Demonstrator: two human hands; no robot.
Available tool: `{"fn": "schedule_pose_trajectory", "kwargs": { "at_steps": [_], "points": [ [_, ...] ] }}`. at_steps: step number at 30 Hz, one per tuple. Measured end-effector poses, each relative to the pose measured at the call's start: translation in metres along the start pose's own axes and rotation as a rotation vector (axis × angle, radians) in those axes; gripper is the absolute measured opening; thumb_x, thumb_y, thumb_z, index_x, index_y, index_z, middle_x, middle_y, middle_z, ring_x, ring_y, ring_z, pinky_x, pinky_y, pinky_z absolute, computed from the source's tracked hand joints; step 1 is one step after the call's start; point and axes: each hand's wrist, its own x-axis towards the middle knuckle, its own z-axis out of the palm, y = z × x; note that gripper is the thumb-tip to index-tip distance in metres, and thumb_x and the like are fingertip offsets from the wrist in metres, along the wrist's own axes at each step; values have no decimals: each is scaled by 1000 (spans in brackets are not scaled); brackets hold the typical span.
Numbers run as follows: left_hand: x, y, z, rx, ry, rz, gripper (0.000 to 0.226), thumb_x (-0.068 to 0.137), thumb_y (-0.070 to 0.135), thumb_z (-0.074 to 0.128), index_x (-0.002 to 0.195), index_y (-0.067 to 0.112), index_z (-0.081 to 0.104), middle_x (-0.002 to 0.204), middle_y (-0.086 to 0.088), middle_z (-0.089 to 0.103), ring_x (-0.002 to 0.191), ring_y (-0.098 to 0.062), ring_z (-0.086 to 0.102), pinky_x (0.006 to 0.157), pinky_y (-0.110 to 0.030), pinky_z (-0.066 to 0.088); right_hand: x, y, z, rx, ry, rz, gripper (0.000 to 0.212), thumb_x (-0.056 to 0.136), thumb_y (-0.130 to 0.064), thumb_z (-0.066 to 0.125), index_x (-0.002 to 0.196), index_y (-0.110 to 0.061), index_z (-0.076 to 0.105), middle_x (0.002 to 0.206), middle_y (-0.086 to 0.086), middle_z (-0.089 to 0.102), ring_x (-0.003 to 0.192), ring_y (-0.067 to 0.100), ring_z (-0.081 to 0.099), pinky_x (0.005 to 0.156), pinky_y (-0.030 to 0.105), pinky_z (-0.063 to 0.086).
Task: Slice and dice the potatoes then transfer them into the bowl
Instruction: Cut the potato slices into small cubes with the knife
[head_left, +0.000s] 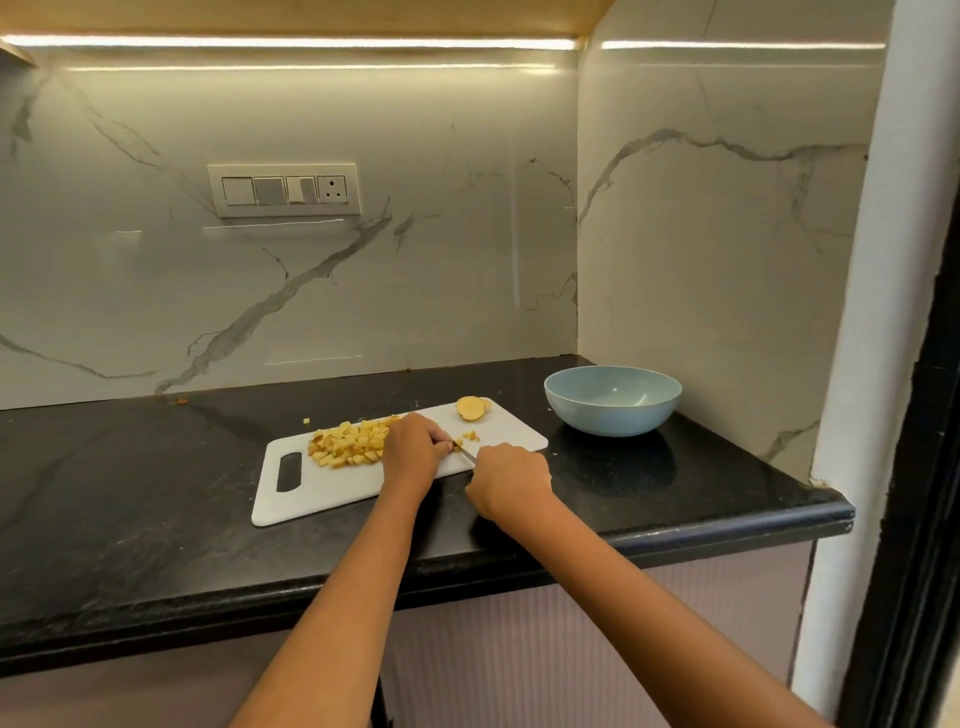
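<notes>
Diced potato (349, 443) on cutting board (332, 493), bowl (613, 400) right of board

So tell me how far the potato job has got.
Done: a pile of diced potato sits on the cutting board. In hand: the left hand pinches a small piece while the right hand works the knife. Left: the potato slices at the board's far edge are uncut, and the bowl is empty.

Yellow potato dice (349, 442), white cutting board (332, 493), pale-blue bowl (613, 415), black counter (130, 493).
</notes>
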Motion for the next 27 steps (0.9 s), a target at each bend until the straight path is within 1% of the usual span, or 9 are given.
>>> {"fn": "schedule_pose_trajectory", "kwargs": {
  "at_steps": [5, 10, 13, 17, 19, 21, 22, 25, 27],
  "points": [
    [0, 1, -2, 1, -18, 12, 10, 80, 6, 67, 86, 4, 75, 91, -10, 72, 84, -17, 62, 65, -23, 39, 0, -2, 0, -32, 22, -11, 29, 97, -23, 42, 119, -9, 54, 118, 9, 58, 105, 23, 57, 75, 27, 39],
    [-2, 4, 1, 10, -5, -5, 10, 81, 7, 66, 86, 5, 75, 92, -10, 72, 86, -19, 63, 65, -23, 39, 7, 8, -11, 126, -98, 53, 35, 97, -25, 40, 127, -8, 47, 126, 9, 53, 114, 24, 51, 89, 29, 40],
    [-1, 4, 2, 39, -3, 2, 12, 83, 9, 65, 90, 6, 74, 95, -8, 71, 89, -19, 62, 67, -24, 40, 10, 14, -13, 193, -157, 94, 37, 97, -26, 39, 127, -7, 46, 127, 11, 52, 115, 24, 51, 90, 30, 41],
    [0, 2, 0, 21, -25, 3, 11, 81, 10, 68, 89, 6, 75, 94, -8, 72, 88, -18, 62, 68, -24, 42, 11, 7, -13, 176, -129, 73, 39, 98, -24, 39, 133, -7, 42, 129, 10, 51, 117, 23, 49, 92, 30, 39],
    [1, 2, 1, 27, -31, -14, 10, 81, 11, 68, 88, 7, 75, 93, -7, 72, 84, -17, 62, 63, -23, 41, 11, 3, -12, 160, -124, 60, 43, 98, -24, 39, 138, -8, 37, 131, 10, 50, 119, 23, 48, 94, 30, 39],
    [2, 5, 0, 50, -35, -28, 10, 82, 10, 66, 85, 8, 75, 92, -7, 72, 81, -17, 61, 55, -20, 38, 11, 2, -10, 147, -123, 59, 43, 98, -24, 39, 138, -8, 37, 131, 10, 50, 119, 24, 48, 94, 31, 39],
    [3, 6, 0, 60, -34, -33, 11, 83, 11, 65, 85, 8, 75, 92, -7, 72, 82, -17, 61, 54, -21, 38, 11, 4, -11, 147, -127, 63, 42, 98, -23, 40, 136, -8, 39, 130, 10, 50, 118, 24, 48, 94, 31, 39],
    [3, 10, 0, 97, -34, -53, 11, 84, 14, 65, 88, 9, 74, 94, -6, 71, 89, -19, 62, 62, -26, 37, 9, 11, -15, 138, -155, 74, 37, 97, -26, 41, 129, -8, 45, 126, 9, 52, 115, 22, 50, 90, 29, 39],
    [4, 10, 0, 105, -30, -62, 12, 84, 15, 65, 89, 9, 74, 94, -6, 71, 90, -19, 62, 63, -26, 37, 7, 14, -15, 78, -126, 60, 33, 97, -27, 42, 124, -9, 49, 122, 7, 55, 111, 21, 52, 82, 27, 38]
  ]
}}
